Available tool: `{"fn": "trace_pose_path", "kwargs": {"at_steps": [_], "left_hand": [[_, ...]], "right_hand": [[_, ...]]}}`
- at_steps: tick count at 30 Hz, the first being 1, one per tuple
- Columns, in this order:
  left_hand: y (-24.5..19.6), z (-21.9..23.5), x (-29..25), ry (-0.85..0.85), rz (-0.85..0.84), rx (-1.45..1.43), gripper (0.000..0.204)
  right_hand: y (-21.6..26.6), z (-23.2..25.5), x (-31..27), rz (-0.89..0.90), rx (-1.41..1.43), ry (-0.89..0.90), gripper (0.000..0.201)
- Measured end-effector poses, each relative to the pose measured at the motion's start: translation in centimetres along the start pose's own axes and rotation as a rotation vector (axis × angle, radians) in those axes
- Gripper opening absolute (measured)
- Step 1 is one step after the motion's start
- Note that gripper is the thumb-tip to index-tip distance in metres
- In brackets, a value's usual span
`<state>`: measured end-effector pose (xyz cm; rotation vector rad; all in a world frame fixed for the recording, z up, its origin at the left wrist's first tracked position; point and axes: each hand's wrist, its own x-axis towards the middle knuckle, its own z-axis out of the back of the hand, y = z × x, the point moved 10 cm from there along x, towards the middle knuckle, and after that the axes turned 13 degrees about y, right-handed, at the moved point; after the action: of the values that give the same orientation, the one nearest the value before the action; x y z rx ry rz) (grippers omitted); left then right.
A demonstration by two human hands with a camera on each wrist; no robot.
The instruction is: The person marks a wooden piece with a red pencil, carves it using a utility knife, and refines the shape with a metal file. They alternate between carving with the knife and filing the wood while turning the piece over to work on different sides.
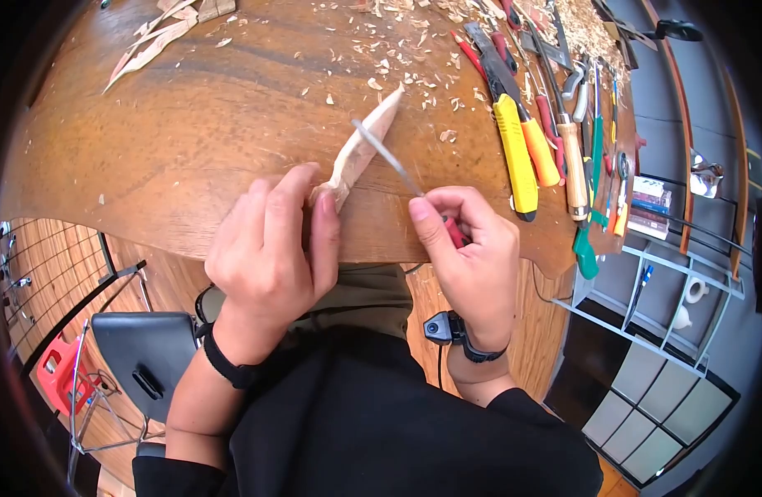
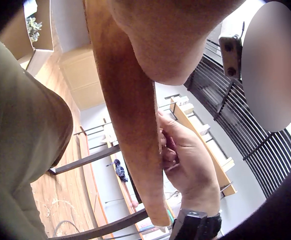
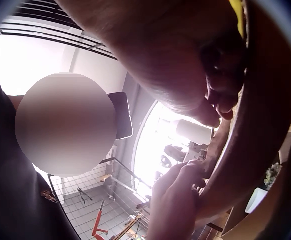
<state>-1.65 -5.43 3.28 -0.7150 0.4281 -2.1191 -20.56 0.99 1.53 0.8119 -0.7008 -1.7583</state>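
Note:
A pale carved wooden piece, pointed at its far end, lies slantwise over the table near its front edge. The left hand pinches its near end between thumb and fingers. In the right hand is the red handle of a thin metal tool, whose grey shaft crosses above the wood. In the left wrist view, the right hand shows beyond the table edge; the wooden piece is hidden there. The right wrist view shows the left hand at the table edge.
On the right of the wooden table lie a yellow-handled cutter, an orange-handled tool, a wooden-handled tool and several others. Shavings cover the far side. Wood offcuts lie at the far left.

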Motion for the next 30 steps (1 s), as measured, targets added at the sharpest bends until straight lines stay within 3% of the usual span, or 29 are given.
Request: {"fn": "trace_pose_path", "kwargs": {"at_steps": [3,5,7,10,12,13,15,17,19,21,23,26,30], "left_hand": [[0.2,0.5,0.0,-0.113,-0.038,-0.064,0.028],[-0.2,0.7,0.3,-0.091,-0.050,-0.045,0.029],[-0.5,0.6,0.4,-0.069,-0.060,-0.024,0.031],[-0.4,0.1,0.4,-0.031,-0.032,0.017,0.029],[-0.4,0.2,0.4,-0.047,-0.030,0.011,0.024],[-0.4,0.2,0.4,-0.048,-0.030,0.010,0.024],[-0.4,0.2,0.4,-0.041,-0.026,0.017,0.023],[-0.4,0.2,0.4,-0.035,-0.025,0.014,0.023],[-0.4,0.1,0.4,-0.030,-0.022,0.011,0.023],[-0.5,0.2,0.4,-0.045,-0.036,0.018,0.022],[-0.5,0.2,0.4,-0.041,-0.033,0.013,0.022],[-0.5,0.2,0.4,-0.031,-0.026,0.007,0.022],[-0.5,0.2,0.4,-0.032,-0.025,0.013,0.022]], "right_hand": [[-0.4,0.2,0.1,-0.044,0.028,-0.037,0.018],[0.7,-0.2,0.1,-0.039,-0.003,0.027,0.017],[2.3,-1.1,0.1,0.090,-0.065,0.120,0.016],[2.2,-0.9,0.2,0.096,-0.112,0.095,0.019],[-1.0,1.0,0.2,-0.159,-0.005,-0.083,0.020],[-1.0,1.2,0.4,-0.156,-0.008,-0.097,0.021],[-0.6,0.6,0.3,-0.126,-0.023,-0.017,0.021],[1.8,-0.4,0.3,0.070,-0.103,0.092,0.020],[1.5,-0.5,0.4,0.023,-0.082,0.122,0.020],[-1.0,1.3,0.5,-0.199,-0.058,-0.037,0.019],[-0.7,1.6,0.4,-0.195,-0.043,-0.061,0.018],[1.4,-0.3,0.1,-0.004,-0.101,0.119,0.019],[-0.4,0.8,0.0,-0.171,-0.030,0.006,0.019]]}}
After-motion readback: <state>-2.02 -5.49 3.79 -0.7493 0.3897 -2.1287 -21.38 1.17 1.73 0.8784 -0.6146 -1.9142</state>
